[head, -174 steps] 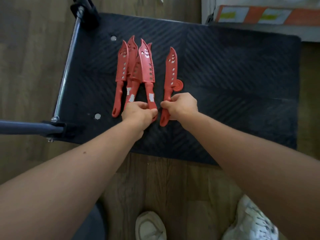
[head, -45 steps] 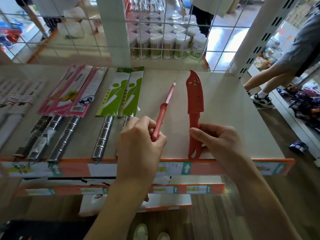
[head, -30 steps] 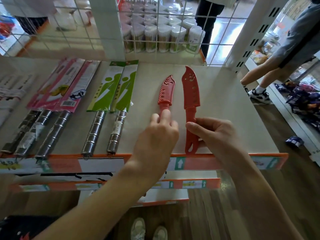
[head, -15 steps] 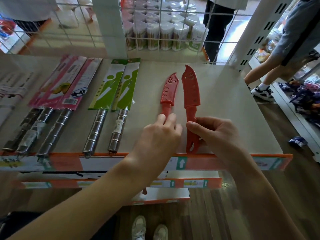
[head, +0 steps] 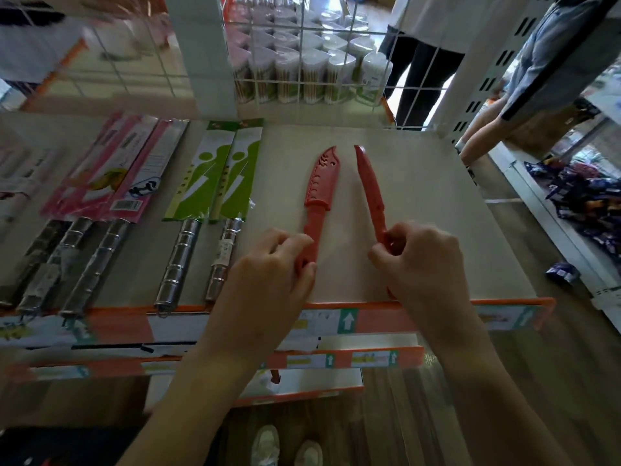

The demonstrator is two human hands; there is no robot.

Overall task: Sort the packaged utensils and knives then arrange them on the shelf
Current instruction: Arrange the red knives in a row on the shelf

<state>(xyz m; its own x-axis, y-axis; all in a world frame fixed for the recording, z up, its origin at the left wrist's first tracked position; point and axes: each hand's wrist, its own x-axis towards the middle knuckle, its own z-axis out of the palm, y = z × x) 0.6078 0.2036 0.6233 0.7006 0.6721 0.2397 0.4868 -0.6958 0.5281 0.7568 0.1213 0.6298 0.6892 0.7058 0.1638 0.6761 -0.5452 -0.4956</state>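
Left hand [head: 272, 267] and right hand [head: 423, 264] reach forward, slightly apart, fingers curled in pinching grips.

shelf [head: 430, 203] | red sheathed knife [head: 321, 183] flat | second red knife [head: 370, 186] on edge | green-packaged knives [head: 218, 173], pink-packaged knives [head: 111, 178] left

Found matt red plastic, smooth and moulded, in the left knife [head: 321, 183] and the right knife [head: 371, 193]. Noted bright polished metal, ribbed, on the steel handles [head: 176, 260], glossy printed card under clear film (creased at the ends) on the green sleeves [head: 215, 169] and pink sleeves [head: 111, 173]. Took the shelf board [head: 420, 213] for matt beige laminate, the floor [head: 386, 415] for grained wood plank.
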